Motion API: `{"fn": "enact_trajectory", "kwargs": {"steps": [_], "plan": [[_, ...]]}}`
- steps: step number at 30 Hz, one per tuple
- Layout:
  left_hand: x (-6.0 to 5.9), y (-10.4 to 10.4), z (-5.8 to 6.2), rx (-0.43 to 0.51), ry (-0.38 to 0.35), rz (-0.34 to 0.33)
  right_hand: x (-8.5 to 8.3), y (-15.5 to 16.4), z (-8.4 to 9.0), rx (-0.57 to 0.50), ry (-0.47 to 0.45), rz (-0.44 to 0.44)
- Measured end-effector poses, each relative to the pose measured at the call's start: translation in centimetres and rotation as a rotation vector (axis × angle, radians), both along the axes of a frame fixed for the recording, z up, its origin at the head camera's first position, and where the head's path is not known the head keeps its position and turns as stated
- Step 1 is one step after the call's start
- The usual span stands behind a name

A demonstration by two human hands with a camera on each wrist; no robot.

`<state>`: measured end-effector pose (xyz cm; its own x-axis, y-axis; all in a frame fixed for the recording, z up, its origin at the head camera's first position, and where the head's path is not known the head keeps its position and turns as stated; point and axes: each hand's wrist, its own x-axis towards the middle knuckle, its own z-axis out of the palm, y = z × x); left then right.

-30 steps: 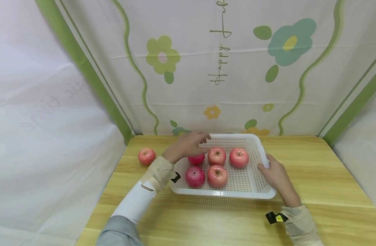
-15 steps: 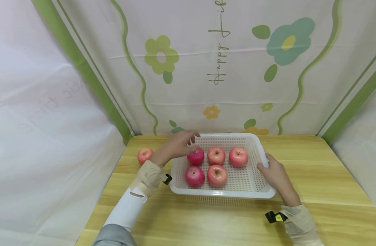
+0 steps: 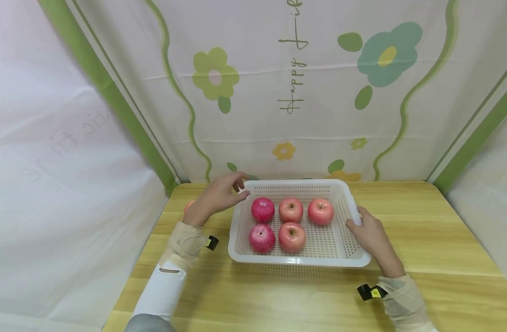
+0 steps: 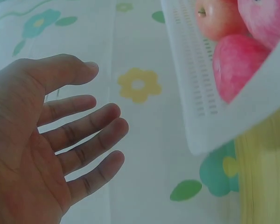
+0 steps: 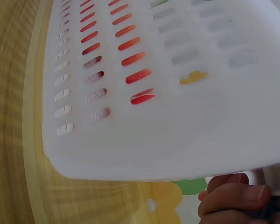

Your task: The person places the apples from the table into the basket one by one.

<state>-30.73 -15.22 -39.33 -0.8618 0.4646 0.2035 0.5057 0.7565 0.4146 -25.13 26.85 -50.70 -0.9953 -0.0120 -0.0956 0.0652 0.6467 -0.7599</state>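
A white plastic basket (image 3: 295, 261) holds two deep pink apples, one at the back (image 3: 262, 210) and one in front (image 3: 262, 238), plus three paler red apples (image 3: 292, 237) to their right. My left hand (image 3: 220, 194) is above the table by the basket's back left corner, holding nothing. In the left wrist view its fingers (image 4: 95, 135) are spread and gently bent, apart from the basket. My right hand (image 3: 369, 233) grips the basket's right rim, thumb on top; the right wrist view shows curled fingers (image 5: 233, 198) at the rim.
Another apple (image 3: 189, 206) on the table is mostly hidden behind the left wrist. The wooden table (image 3: 423, 244) meets a white flowered cloth (image 3: 245, 115) at its back edge. Cloth walls also stand at left and right.
My left hand has moved left, from over the deep pink apples to outside the basket's back left corner, and now covers most of the table apple. My right hand keeps its grip.
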Motion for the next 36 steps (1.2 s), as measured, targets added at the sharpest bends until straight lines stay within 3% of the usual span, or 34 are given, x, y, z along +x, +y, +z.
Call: {"fn": "enact_trajectory", "kwargs": {"steps": [8,19,30,36], "plan": [[0.6,-2.2,-0.1,0.079,-0.038,0.071,-0.1,0.1,0.0,-0.008,0.000,0.003],[1.2,-4.8,-0.3,0.087,0.003,0.115,0.1,0.0,0.2,-0.009,-0.001,0.004],[1.4,-7.2,-1.7,0.024,0.023,0.173,0.1,0.0,0.0,0.005,0.002,0.001],[0.9,-8.7,-2.9,0.033,-0.005,0.222,0.1,0.0,0.1,0.007,0.002,0.002]]}}
